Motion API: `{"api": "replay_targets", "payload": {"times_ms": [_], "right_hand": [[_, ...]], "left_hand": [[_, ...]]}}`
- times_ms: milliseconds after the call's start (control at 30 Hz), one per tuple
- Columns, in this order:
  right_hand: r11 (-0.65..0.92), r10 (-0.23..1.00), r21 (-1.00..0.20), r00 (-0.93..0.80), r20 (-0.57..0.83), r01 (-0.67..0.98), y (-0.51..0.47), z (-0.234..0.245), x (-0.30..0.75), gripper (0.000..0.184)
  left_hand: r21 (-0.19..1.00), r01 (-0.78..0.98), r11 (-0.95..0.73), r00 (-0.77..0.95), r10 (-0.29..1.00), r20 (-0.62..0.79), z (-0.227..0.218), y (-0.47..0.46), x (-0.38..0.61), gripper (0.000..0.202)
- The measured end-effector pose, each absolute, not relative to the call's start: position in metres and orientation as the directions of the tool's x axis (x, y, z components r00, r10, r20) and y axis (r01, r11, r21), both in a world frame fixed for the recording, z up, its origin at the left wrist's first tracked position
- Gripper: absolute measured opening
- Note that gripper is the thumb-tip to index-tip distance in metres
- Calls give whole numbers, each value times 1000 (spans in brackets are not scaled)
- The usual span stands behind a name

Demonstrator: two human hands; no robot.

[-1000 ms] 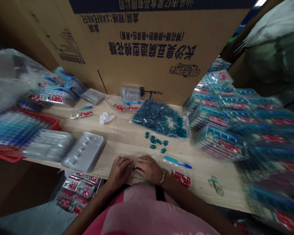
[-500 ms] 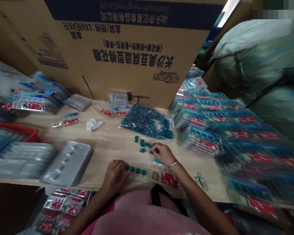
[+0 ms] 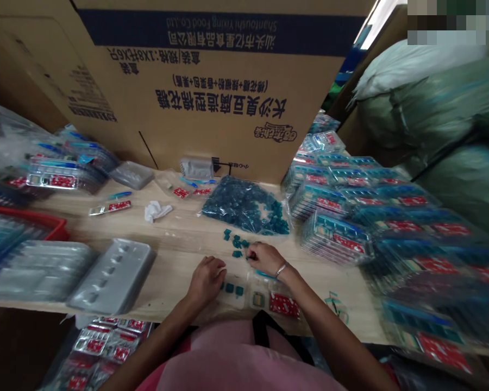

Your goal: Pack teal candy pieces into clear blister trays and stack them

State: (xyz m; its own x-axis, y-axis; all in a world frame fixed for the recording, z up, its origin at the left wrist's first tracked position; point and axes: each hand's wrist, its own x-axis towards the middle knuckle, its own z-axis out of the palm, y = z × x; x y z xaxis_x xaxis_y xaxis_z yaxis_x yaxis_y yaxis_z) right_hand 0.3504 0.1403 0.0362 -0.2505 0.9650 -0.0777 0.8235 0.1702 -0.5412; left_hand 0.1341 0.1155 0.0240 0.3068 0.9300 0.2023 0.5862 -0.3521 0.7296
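Note:
Small teal square pieces [image 3: 237, 253] lie loose on the wooden table, past a clear plastic tray [image 3: 238, 303] with a row of the same pieces in it. My right hand [image 3: 268, 259] is closed in a pinch on one teal piece at the near edge of the loose ones; the fingertips mostly cover it. My left hand [image 3: 206, 279], fingers curled together, is over the tray's left end and hides part of the row. What it holds, if anything, I cannot make out. Beside the tray, below my right wrist, lies a red patterned packet [image 3: 284, 305] in a clear tray.
Behind the loose pieces lies a clear bag [image 3: 244, 203] of teal pieces, against a tall cardboard box [image 3: 220, 130]. Filled packs [image 3: 336, 236] are stacked on the right. Empty trays [image 3: 112, 277] and a red bin [image 3: 59, 228] stand left, near a crumpled tissue [image 3: 157, 210].
My left hand has moved right and a little up, now covering more of the row. My right hand has shifted slightly left, its fingertips closing onto a loose teal piece.

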Motion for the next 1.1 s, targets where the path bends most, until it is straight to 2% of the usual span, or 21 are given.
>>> {"api": "replay_targets", "payload": {"times_ms": [67, 133, 167, 233, 300, 367, 433, 500, 633, 700, 733, 800, 900, 967, 1100], "right_hand": [[185, 960, -573, -273, -69, 798, 139, 40, 340, 12], [173, 946, -714, -316, -70, 678, 136, 46, 330, 8], [143, 938, -811, -338, -72, 568, 134, 49, 326, 5], [29, 920, -961, -382, -82, 274, 128, 53, 320, 13], [-93, 895, -995, -434, -103, 43, 117, 53, 315, 27], [-176, 860, -982, -496, -120, -66, 102, 49, 309, 37], [-206, 845, -974, -519, -127, -97, 84, 44, 301, 40], [-166, 869, -984, -482, -115, -65, 69, 41, 290, 37], [69, 914, -989, -405, 10, 132, 58, 44, 270, 17], [160, 918, -959, -393, 56, 235, 65, 44, 261, 12], [199, 917, -935, -391, 73, 292, 70, 43, 258, 12], [309, 894, -857, -434, 113, 413, 83, 38, 251, 16], [501, 817, -673, -554, 161, 544, 99, 28, 243, 16], [556, 794, -590, -583, 170, 586, 105, 23, 239, 13], [492, 841, -602, -522, 142, 629, 106, 19, 235, 11]], "left_hand": [[849, 466, -249, 243, 959, 147, 28, 117, 139, 10], [974, 224, -48, 227, 974, -4, 33, 118, 145, 13], [993, 77, 87, 250, 963, -104, 37, 118, 148, 16], [919, -180, 351, 328, 902, -281, 43, 114, 150, 22], [790, -312, 528, 419, 823, -384, 48, 105, 146, 27], [711, -341, 615, 513, 756, -407, 50, 90, 136, 29], [704, -310, 640, 575, 715, -397, 49, 74, 123, 29], [725, -274, 632, 573, 712, -405, 46, 59, 111, 28], [729, -296, 617, 447, 764, -465, 37, 44, 98, 30], [799, -228, 556, 368, 809, -458, 33, 46, 95, 31], [866, -141, 479, 305, 853, -423, 32, 50, 92, 31], [962, 119, 244, 159, 952, -261, 29, 59, 86, 27], [887, 459, -57, 96, 995, 14, 23, 73, 74, 18], [819, 551, -161, 155, 984, 90, 17, 80, 68, 16], [744, 558, -368, 271, 928, 256, 6, 89, 65, 15]]}}
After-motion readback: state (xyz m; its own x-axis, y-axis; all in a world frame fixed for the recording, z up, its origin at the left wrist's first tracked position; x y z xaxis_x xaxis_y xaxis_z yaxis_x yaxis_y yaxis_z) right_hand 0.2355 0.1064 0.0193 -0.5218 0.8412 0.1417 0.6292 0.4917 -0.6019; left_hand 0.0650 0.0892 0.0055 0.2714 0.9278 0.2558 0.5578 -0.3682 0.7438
